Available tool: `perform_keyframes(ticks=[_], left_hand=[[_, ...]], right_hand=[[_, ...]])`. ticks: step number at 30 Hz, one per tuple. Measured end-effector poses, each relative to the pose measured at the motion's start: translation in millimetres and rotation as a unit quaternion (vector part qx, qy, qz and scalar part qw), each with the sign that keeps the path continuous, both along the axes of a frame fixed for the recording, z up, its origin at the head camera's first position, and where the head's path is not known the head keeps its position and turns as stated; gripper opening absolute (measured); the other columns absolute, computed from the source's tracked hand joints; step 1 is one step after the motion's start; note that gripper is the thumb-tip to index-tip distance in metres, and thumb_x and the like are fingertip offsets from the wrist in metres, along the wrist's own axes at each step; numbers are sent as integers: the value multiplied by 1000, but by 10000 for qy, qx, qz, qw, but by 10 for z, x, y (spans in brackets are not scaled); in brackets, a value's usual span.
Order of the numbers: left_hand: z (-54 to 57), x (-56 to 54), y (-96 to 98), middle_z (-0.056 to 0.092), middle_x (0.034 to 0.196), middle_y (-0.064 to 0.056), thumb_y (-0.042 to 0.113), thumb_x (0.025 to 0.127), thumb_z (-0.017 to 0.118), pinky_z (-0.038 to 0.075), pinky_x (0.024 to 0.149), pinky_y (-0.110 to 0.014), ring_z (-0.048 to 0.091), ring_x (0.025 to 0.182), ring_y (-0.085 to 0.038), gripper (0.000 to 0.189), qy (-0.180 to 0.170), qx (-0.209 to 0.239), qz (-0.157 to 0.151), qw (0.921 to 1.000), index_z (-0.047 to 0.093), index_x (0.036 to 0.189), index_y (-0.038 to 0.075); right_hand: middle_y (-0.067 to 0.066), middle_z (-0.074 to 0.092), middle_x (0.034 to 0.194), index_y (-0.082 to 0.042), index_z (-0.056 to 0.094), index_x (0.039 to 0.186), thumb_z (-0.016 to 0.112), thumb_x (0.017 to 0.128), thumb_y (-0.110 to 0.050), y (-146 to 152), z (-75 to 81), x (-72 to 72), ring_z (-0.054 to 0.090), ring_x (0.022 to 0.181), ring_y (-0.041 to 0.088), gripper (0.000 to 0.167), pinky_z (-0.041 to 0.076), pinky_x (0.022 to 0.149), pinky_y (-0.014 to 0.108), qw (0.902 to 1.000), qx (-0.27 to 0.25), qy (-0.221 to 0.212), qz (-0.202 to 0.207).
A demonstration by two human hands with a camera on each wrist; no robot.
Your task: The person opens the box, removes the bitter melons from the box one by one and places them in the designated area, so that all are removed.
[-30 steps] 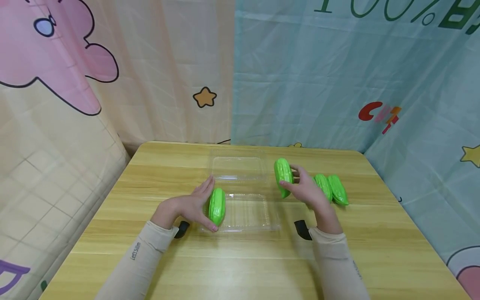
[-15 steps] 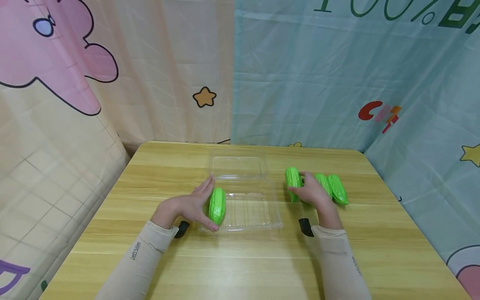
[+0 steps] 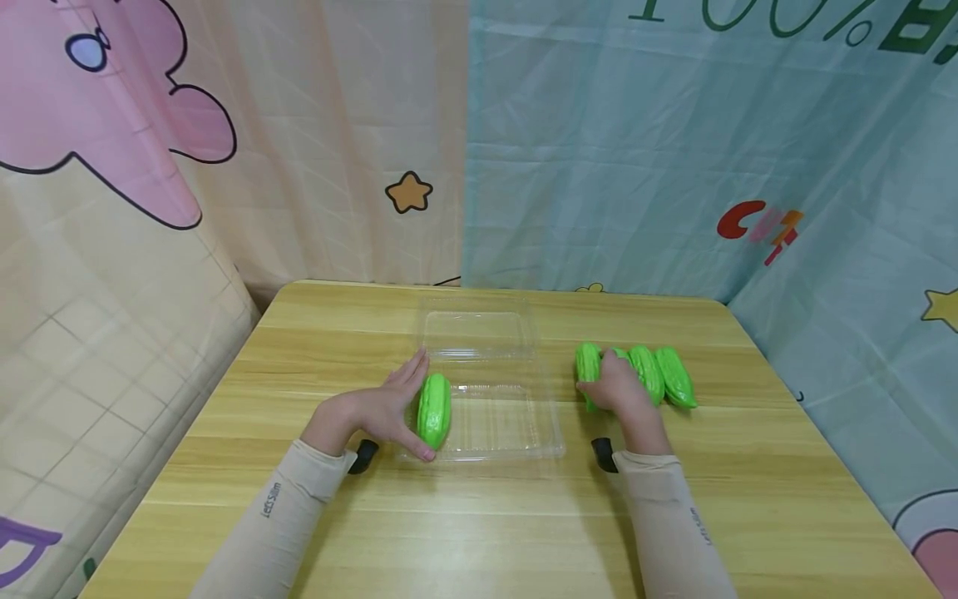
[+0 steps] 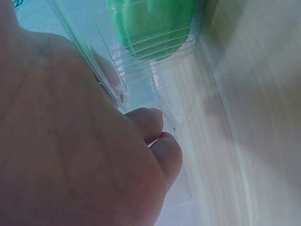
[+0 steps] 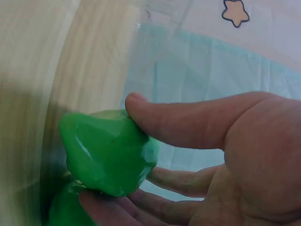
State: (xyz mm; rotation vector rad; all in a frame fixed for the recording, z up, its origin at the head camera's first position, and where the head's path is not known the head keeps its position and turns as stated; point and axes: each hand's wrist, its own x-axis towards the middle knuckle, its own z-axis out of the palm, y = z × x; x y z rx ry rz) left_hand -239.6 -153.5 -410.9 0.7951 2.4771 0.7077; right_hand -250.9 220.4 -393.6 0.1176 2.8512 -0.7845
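Note:
In the head view, my right hand point(image 3: 619, 389) pinches the leftmost bitter melon point(image 3: 587, 363) of a green row on the table. The right wrist view shows my thumb on one side of that melon point(image 5: 106, 148) and fingers on the other, with a second melon point(image 5: 68, 207) close beneath. Further right lie another two bitter melons point(image 3: 676, 378). My left hand point(image 3: 377, 412) rests along the left side of a clear plastic box point(image 3: 494, 424), thumb and fingers spread. One bitter melon point(image 3: 434, 409) lies inside at the box's left end; its green end shows through the wall point(image 4: 155, 28).
The box's clear lid point(image 3: 476, 333) lies folded open behind it, toward the table's back edge. The wooden table point(image 3: 464, 532) stretches toward the front. Printed curtains point(image 3: 599, 166) hang behind and beside the table.
My right hand has moved right and down with its bitter melon, from near the box to the left end of the row. The left hand stays in place.

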Motion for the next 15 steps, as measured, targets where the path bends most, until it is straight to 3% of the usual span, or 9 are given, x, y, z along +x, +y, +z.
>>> perform_keyframes(ticks=[7, 15], left_hand=[[9, 0, 2, -29, 162, -7, 53, 68, 91, 5, 119, -56, -19, 149, -32, 150, -7, 0, 0, 10000, -20, 157, 6], [10, 4, 3, -30, 162, -7, 53, 68, 91, 5, 119, -56, -18, 149, -32, 150, -2, -42, -2, 10000, -20, 157, 6]], right_hand=[[45, 42, 131, 24, 33, 136, 68, 96, -19, -52, -74, -26, 41, 125, 57, 69, 38, 105, 59, 9970, 750, 174, 63], [42, 46, 125, 24, 44, 125, 72, 92, -20, -70, -114, -21, 42, 121, 57, 62, 37, 104, 60, 9928, 1140, 377, 59]])
